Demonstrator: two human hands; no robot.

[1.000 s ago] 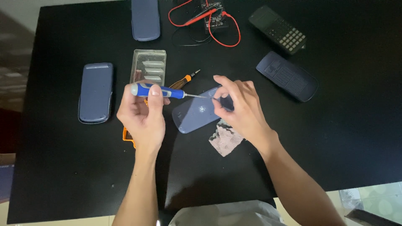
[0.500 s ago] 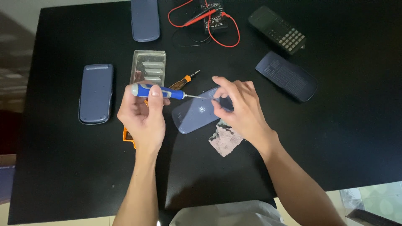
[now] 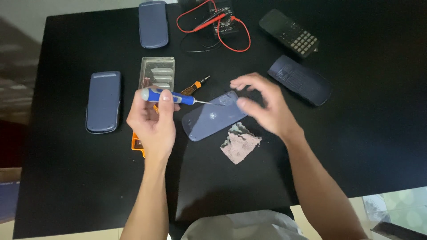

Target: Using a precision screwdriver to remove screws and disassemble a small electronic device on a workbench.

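My left hand (image 3: 151, 122) is clamped on the screwdriver (image 3: 171, 96), tip over the phone (image 3: 212, 118) lying flat on the worktop (image 3: 356, 142). My right hand (image 3: 267, 109) hovers open above it. I judge the phone light, stiff, slick; I'd pinch its long edges.

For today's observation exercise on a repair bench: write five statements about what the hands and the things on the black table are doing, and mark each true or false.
1. The left hand holds a blue-handled screwdriver. True.
2. The right hand grips the screwdriver's tip. False: it hovers open, blurred, above the blue phone cover.
3. A crumpled cloth lies beside the cover. True.
4. Red test leads lie at the near edge of the table. False: they lie at the far edge.
5. A second, orange-handled screwdriver lies on the table. True.
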